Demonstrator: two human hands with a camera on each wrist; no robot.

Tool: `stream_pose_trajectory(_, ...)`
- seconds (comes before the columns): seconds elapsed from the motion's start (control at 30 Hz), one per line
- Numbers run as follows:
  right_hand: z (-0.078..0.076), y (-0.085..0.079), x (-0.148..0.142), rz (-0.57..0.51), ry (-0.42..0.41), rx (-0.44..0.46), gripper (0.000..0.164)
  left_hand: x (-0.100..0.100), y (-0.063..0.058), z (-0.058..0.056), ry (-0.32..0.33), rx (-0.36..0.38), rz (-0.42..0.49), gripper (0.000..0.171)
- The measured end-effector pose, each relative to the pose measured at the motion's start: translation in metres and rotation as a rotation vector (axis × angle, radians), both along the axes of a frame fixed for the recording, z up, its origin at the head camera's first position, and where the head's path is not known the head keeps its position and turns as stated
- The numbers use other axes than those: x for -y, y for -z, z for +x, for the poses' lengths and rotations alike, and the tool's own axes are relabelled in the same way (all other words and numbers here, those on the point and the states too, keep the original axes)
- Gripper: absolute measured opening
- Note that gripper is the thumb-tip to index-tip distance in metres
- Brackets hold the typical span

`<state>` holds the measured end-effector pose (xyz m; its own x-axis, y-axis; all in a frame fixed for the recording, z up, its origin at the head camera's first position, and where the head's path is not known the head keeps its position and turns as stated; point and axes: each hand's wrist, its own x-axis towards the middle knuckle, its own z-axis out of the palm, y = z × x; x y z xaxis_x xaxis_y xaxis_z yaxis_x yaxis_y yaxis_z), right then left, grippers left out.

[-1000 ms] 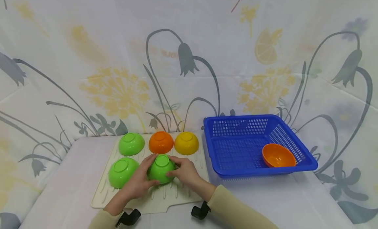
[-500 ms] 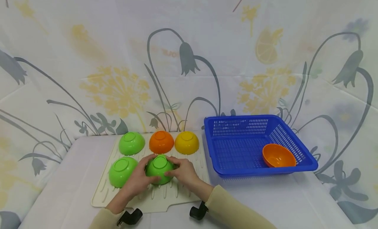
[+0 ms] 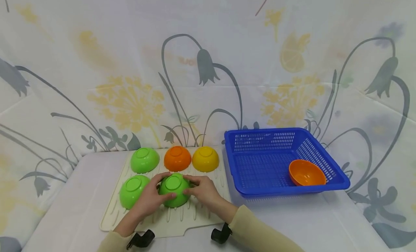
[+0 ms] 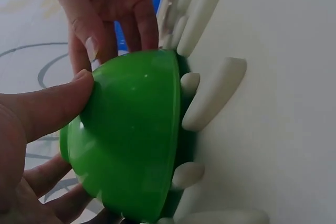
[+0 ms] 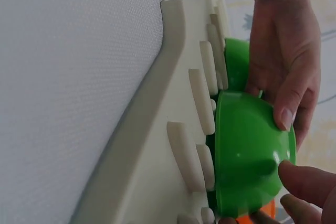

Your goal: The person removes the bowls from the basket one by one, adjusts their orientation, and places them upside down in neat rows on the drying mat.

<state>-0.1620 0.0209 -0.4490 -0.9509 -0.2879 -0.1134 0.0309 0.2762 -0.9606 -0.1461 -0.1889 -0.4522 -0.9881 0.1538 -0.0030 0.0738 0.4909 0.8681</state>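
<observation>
Upside down over the front middle of a cream ridged drying mat [image 3: 165,228] is a green bowl [image 3: 175,194], its foot ring facing up. My left hand [image 3: 151,198] holds it from the left, thumb on the near side and fingers round behind. From the right, my right hand [image 3: 206,191] grips the same bowl between thumb and fingers. In the left wrist view, the bowl's [image 4: 128,135] rim lies right at the mat's ridges. Beside my left hand sits another upturned green bowl [image 3: 131,192], partly hidden by that hand.
Along the mat's back edge stand upturned bowls: green [image 3: 144,161], orange [image 3: 177,159] and yellow [image 3: 205,159]. A blue plastic basket [image 3: 238,185] on the right holds an upright orange bowl [image 3: 306,172]. A flower-printed cloth [image 3: 208,111] hangs behind the table.
The held green bowl has shifted slightly left and toward me, and its foot ring faces up more. Both hands keep their hold; the other bowls and the basket stay in place.
</observation>
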Motion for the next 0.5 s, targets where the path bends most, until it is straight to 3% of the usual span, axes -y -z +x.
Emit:
stream_pose_trajectory(0.27,-0.001,-0.008,-0.012,-0.129,-0.049,0.015,0.049,0.002,0.001,-0.001,0.032,-0.001,0.008,0.071)
stream_pose_trajectory(0.5,0.001,-0.030,-0.028,-0.214,-0.027,-0.022,0.045,0.003,0.002,-0.001,0.017,0.014,0.003,0.070)
